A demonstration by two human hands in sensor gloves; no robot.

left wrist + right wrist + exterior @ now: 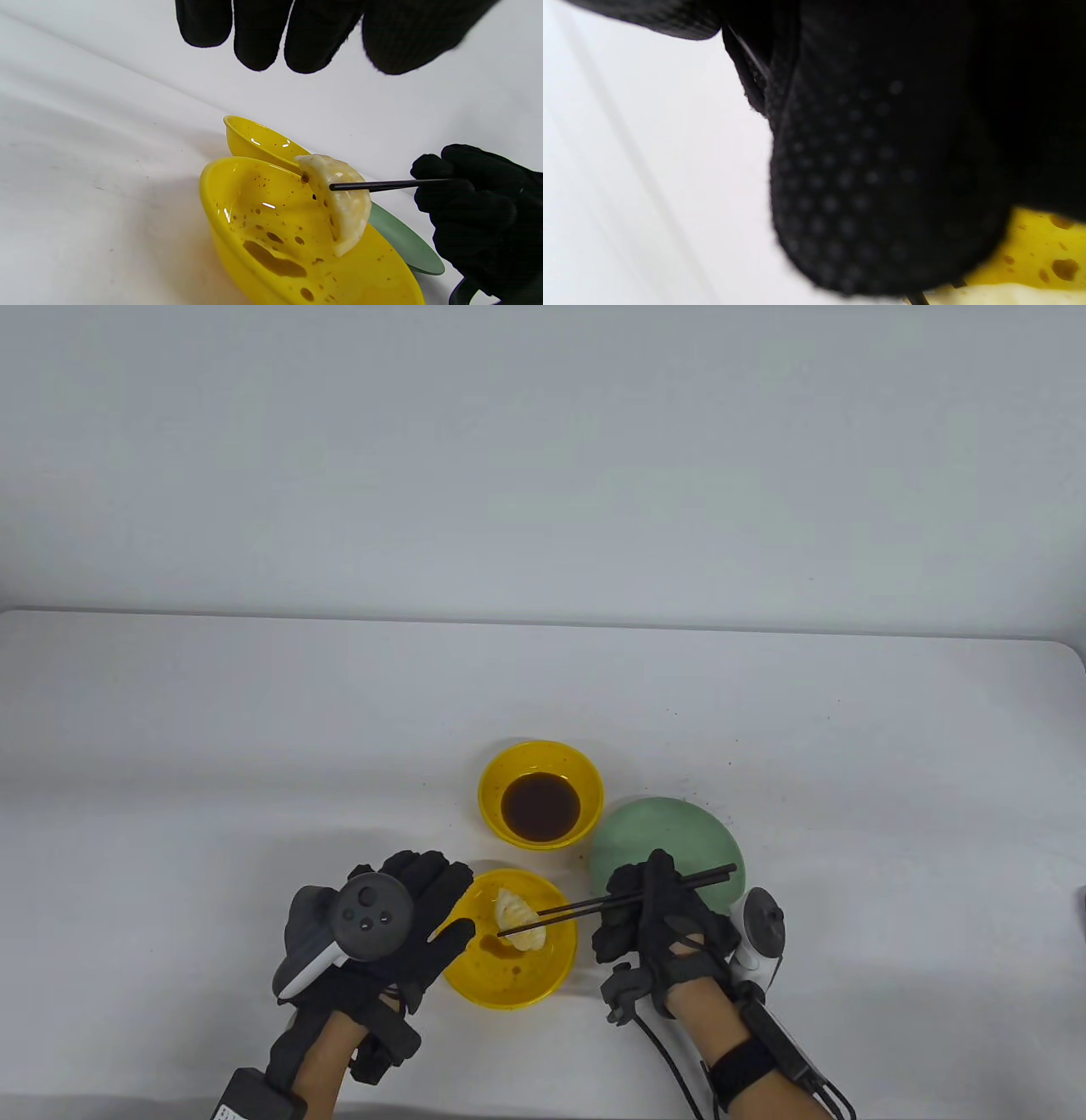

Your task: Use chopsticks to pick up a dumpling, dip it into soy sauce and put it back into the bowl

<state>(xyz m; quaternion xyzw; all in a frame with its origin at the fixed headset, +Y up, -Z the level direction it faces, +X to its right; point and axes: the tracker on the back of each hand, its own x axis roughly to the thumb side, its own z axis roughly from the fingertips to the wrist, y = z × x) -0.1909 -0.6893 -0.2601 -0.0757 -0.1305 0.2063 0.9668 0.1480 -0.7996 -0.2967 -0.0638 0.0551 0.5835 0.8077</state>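
Observation:
A pale dumpling [517,920] hangs pinched between the tips of black chopsticks [619,901], just above the near yellow bowl [509,977], whose inside is spotted with sauce. My right hand [653,929] grips the chopsticks from the right. In the left wrist view the dumpling [341,199] is clear of the bowl [254,224], with the chopsticks [382,185] crossing it. The second yellow bowl [494,779] behind holds dark soy sauce [540,804]. My left hand [424,899] lies with straight fingers at the near bowl's left rim and holds nothing. The right wrist view is mostly glove.
A green dish [679,836] sits upside down right of the yellow bowls, partly under my right hand. Small sauce specks dot the white table [730,763] near it. The table stretches wide and bare to the left, right and back.

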